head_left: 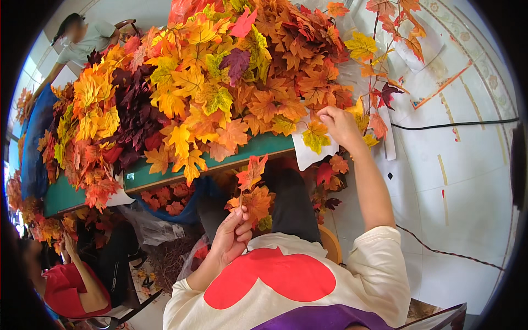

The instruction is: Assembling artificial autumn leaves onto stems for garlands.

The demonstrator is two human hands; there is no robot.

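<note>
My left hand [233, 235] is closed in a pinch round the thin stem of an artificial maple leaf sprig. Orange-red leaves [252, 201] stand up from that stem above my lap. Farther off to the right, my right hand [340, 127] reaches over the table's corner with its fingers bent together. A yellow-green artificial leaf [317, 137] sits just below those fingertips; whether they grip it I cannot tell. Beside the hand lies a big heap of artificial leaves [192, 82] in yellow, orange, red and dark purple.
The heap covers most of a green table [157, 175]. A leafy garland [375, 66] hangs at the right, near black cables [456, 125] by the pale tiles. Below the table is a blue container of leaves [170, 206]. One person [82, 41] is far left; another [77, 286] sits near left.
</note>
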